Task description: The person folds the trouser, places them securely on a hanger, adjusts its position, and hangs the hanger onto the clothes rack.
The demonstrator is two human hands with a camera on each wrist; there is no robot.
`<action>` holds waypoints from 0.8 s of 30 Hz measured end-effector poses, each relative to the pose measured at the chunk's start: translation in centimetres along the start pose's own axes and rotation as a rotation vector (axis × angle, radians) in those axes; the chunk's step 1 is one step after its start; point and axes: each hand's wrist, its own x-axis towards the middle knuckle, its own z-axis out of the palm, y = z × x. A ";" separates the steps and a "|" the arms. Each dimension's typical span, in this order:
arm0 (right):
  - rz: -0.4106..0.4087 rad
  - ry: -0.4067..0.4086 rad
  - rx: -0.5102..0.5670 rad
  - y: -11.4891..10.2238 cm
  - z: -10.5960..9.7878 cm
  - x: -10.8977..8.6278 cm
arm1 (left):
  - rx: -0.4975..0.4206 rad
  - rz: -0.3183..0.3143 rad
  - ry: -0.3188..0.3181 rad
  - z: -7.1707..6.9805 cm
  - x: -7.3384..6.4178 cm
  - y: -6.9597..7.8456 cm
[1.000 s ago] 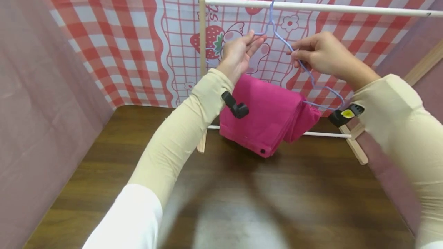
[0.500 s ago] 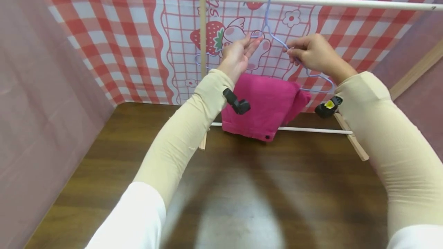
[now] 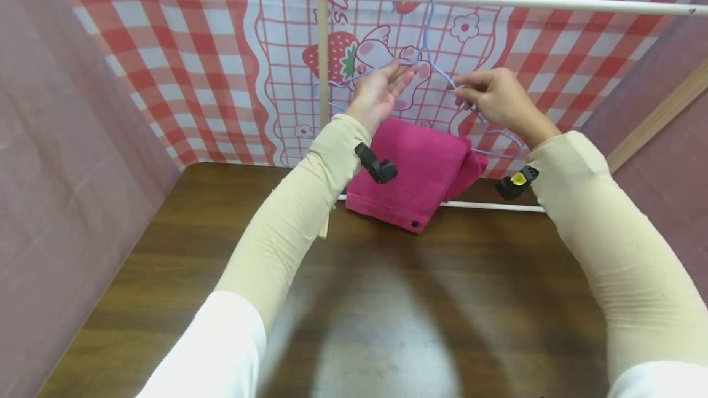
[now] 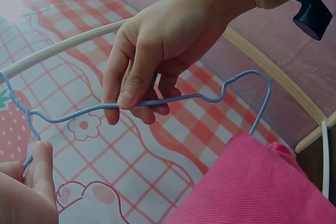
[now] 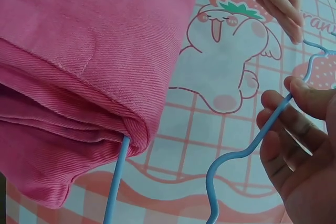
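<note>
A thin blue wire hanger (image 3: 440, 71) has its hook over the white rail (image 3: 553, 2). Folded pink trousers (image 3: 409, 167) hang across its lower bar, a dark button showing near the bottom edge. With thumb and fingers my left hand (image 3: 377, 96) pinches the hanger's left shoulder close to the neck. My right hand (image 3: 498, 100) pinches the right shoulder partway down; in the right wrist view the wire passes between thumb and fingertips. The hanger's right end sticks out past the trousers (image 5: 100, 51), where the lower bar enters the fold.
A wooden post (image 3: 323, 48) holds up the rail's left end, and a lower white bar (image 3: 492, 206) runs behind the trousers near the brown wooden surface (image 3: 354, 324). Behind stands a red checked strawberry cloth (image 3: 182, 60). Pink drapes (image 3: 83, 128) close off the sides.
The hanger has come down, its hook dropping from well above the rail to close over it. The right hand has moved left and slightly down with it; the trousers have swung back and left.
</note>
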 end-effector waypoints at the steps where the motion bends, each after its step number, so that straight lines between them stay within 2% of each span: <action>1: 0.005 0.001 0.003 0.0 0.1 -0.1 | 0.000 -0.002 0.000 -0.1 0.0 0.0; 6: -0.007 0.015 0.000 -0.1 0.5 -0.6 | 0.023 0.003 0.000 -0.6 0.1 -0.2; 14: -0.073 0.027 -0.083 -0.3 0.9 -1.2 | 0.061 0.000 -0.014 -1.2 0.2 -0.2; 19: -0.140 0.094 -0.176 -1.0 1.2 -1.6 | 0.088 0.011 -0.039 -1.7 0.0 0.1; 22: -0.166 0.163 -0.236 -1.4 1.3 -2.1 | 0.157 0.045 -0.046 -2.3 -0.2 0.2; 24: -0.157 0.198 -0.242 -1.5 1.4 -2.5 | 0.237 0.074 -0.056 -3.0 -0.5 0.3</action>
